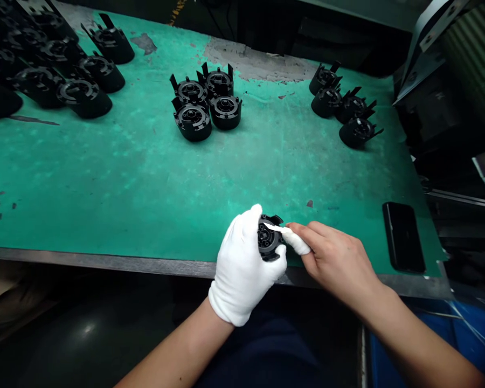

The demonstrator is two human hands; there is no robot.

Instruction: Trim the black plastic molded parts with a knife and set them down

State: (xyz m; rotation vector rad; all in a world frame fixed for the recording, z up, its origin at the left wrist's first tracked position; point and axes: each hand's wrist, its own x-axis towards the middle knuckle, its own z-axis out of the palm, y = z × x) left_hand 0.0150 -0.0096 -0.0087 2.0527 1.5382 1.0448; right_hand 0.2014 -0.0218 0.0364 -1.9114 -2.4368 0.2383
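My left hand (246, 264), in a white glove, is closed around a round black plastic housing (269, 237) near the table's front edge. The housing's ribbed inner face is turned up toward me, and a tab rises from its far rim. My right hand (335, 258) is mostly bare, with a white covering at the thumb. It pinches a small knife (274, 228) with a pale, narrow blade. The blade reaches over the upper part of the housing's face; whether it touches the plastic I cannot tell. The knife's handle is mostly hidden by my fingers.
On the green table mat (145, 178) stand several similar black housings (192, 121) at the middle back. Another group of housings (358, 132) is at the back right, and a larger group (84, 97) at the far left. A black phone (404, 237) lies at the right edge.
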